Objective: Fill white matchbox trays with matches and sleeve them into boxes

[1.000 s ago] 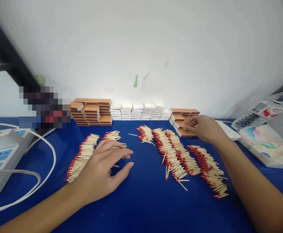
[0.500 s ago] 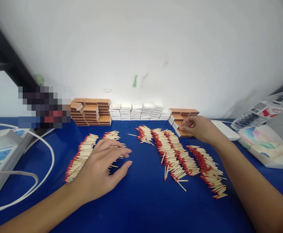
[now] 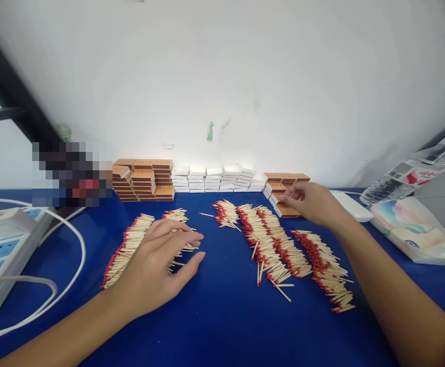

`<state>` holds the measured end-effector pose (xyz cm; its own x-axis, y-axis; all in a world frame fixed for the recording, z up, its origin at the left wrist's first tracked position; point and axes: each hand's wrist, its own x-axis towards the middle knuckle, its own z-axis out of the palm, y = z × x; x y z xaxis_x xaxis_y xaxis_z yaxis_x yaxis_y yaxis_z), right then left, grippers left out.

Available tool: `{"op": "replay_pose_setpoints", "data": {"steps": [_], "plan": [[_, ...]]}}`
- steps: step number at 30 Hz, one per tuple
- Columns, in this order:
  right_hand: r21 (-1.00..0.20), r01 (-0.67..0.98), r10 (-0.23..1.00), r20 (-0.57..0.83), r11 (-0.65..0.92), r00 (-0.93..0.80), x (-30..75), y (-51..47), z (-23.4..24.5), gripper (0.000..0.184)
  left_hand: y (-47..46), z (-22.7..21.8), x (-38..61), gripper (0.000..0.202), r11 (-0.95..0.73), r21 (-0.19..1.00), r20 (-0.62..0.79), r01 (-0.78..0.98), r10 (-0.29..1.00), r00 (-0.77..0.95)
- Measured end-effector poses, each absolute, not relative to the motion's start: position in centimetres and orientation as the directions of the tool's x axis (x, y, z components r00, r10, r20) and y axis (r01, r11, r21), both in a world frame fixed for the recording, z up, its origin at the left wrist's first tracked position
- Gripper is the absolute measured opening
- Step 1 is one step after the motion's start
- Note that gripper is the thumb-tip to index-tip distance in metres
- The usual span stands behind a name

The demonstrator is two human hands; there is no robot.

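Note:
My left hand (image 3: 159, 255) hovers over a pile of red-tipped matches (image 3: 130, 250) at the left, fingers spread and holding nothing. More matches (image 3: 176, 214) show just beyond its fingertips. At the right, my right hand (image 3: 312, 204) has its thumb and fingers closed at a matchbox (image 3: 279, 197) in a low stack of brown matchboxes (image 3: 287, 177). The fingers partly cover that box. Nearer to me than this stack lie long rows of matches (image 3: 260, 239), and another match row (image 3: 323, 265) is below my right wrist.
Along the wall stand a taller stack of brown matchboxes (image 3: 144, 178) and a row of white inner trays (image 3: 214, 181). A power strip (image 3: 0, 244) with white cables (image 3: 80, 244) is at the left. A tissue pack (image 3: 413, 229), a plastic bottle (image 3: 406, 176) and a white flat object (image 3: 350, 204) lie at the right.
The view has tilted slightly. Both hands stay almost where they were, the right one at the brown stack and the left one over the matches.

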<state>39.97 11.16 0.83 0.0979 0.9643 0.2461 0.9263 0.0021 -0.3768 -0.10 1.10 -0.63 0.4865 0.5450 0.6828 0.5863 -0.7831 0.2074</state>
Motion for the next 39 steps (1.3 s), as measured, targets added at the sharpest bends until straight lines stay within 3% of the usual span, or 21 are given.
{"op": "replay_pose_setpoints", "data": {"steps": [3,7,12,16,22,29,34,39], "plan": [[-0.358,0.934,0.953,0.282,0.001,0.107,39.4,10.8,1.3,0.025,2.2,0.7,-1.1,0.016,-0.708,0.155,0.710,0.689,0.565,0.422],[-0.334,0.943,0.944,0.313,0.005,0.106,38.8,10.4,1.9,0.023,5.1,4.2,-4.0,0.023,-0.488,0.091,0.728,0.868,0.627,0.276],[-0.317,0.948,0.931,0.354,0.028,0.091,38.2,10.0,2.3,0.022,9.2,7.8,-6.5,0.034,-0.159,-0.186,0.480,0.969,0.846,0.231],[-0.293,0.954,0.911,0.408,0.059,0.069,38.0,9.8,2.2,0.020,11.3,8.5,-6.4,0.051,-0.028,-0.219,0.472,0.975,0.872,0.131],[-0.288,0.956,0.908,0.412,0.051,0.076,37.9,9.9,2.3,0.018,12.6,7.9,-5.7,0.059,0.056,-0.236,0.479,0.970,0.875,0.066],[-0.288,0.956,0.906,0.417,0.063,0.066,36.9,9.4,2.7,0.020,12.6,7.6,-5.4,0.057,-0.021,-0.223,0.503,0.975,0.854,0.133],[-0.285,0.954,0.903,0.428,0.094,0.039,36.2,9.3,2.6,0.022,13.5,7.4,-1.3,0.032,-0.350,-0.246,0.468,0.904,0.774,0.427],[-0.281,0.954,0.903,0.429,0.109,0.024,36.0,9.4,2.2,0.019,16.2,7.1,5.5,0.031,-0.574,-0.212,0.444,0.791,0.664,0.602]]}}
